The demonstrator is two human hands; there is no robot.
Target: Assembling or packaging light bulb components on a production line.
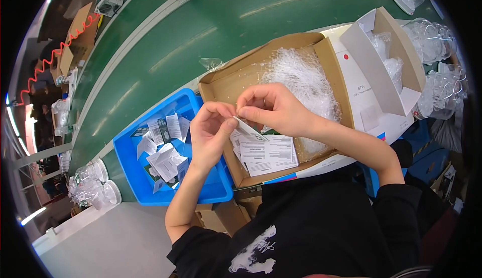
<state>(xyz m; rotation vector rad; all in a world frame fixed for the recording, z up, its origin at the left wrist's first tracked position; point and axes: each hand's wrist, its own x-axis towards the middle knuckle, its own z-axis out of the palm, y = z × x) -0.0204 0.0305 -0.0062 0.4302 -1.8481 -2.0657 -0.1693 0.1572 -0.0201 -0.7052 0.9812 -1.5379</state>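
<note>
My left hand [211, 130] pinches the corner of a small white printed card [250, 130] between thumb and fingers. The card tilts over the brown cardboard tray [221, 94]. At that same corner, the thumb and forefinger of my right hand [276, 108] are pressed together; what they grip is too small to make out. Below the hands, a stack of printed white cards [271, 156] lies in the tray. A heap of thin, clear-white plastic strands [301, 74] fills the tray's far and right part.
Left of the tray stands a blue plastic bin [133, 170] holding several printed cards [168, 162]. To the right, an open white box [389, 57] contains clear plastic-wrapped items. Bagged clear pieces [432, 42] sit beyond it. The green conveyor belt [201, 32] runs behind.
</note>
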